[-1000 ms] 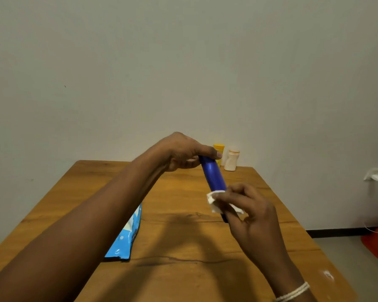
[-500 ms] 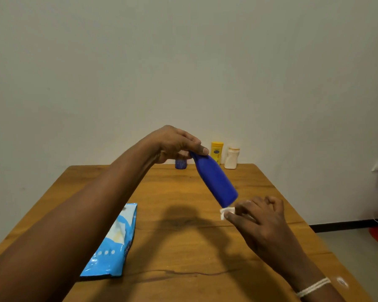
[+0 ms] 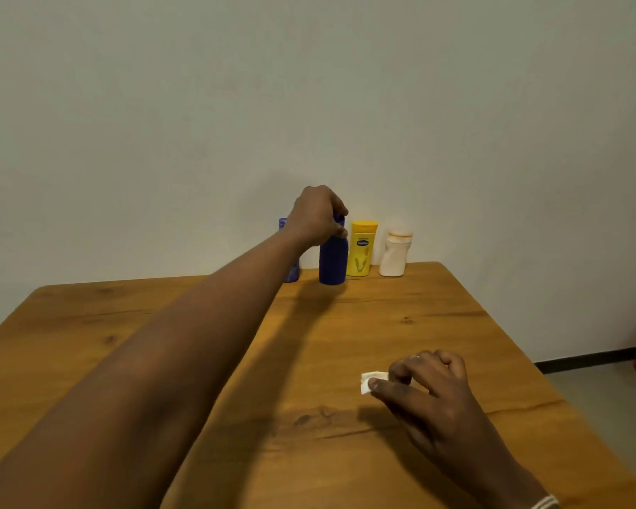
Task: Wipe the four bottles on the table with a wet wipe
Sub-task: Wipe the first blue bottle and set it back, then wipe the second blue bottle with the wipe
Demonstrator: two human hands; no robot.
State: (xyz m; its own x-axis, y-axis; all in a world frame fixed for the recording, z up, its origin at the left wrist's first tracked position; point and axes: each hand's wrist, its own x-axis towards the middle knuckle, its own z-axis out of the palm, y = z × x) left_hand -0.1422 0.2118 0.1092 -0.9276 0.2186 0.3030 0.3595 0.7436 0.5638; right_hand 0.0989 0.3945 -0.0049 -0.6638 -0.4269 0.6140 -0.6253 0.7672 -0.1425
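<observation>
standing again by the wall, blue bottle (image 3: 333, 262)

left hand (image 3: 318, 214) holds upright blue bottle (image 3: 333, 260); right hand (image 3: 428, 385) pinches wet wipe (image 3: 368, 380).

Wooden table (image 3: 437, 325) standing against plain pale wall (image 3: 309, 86); dark skirting (image 3: 595, 361) running along grey floor (image 3: 610, 405) at right.
</observation>
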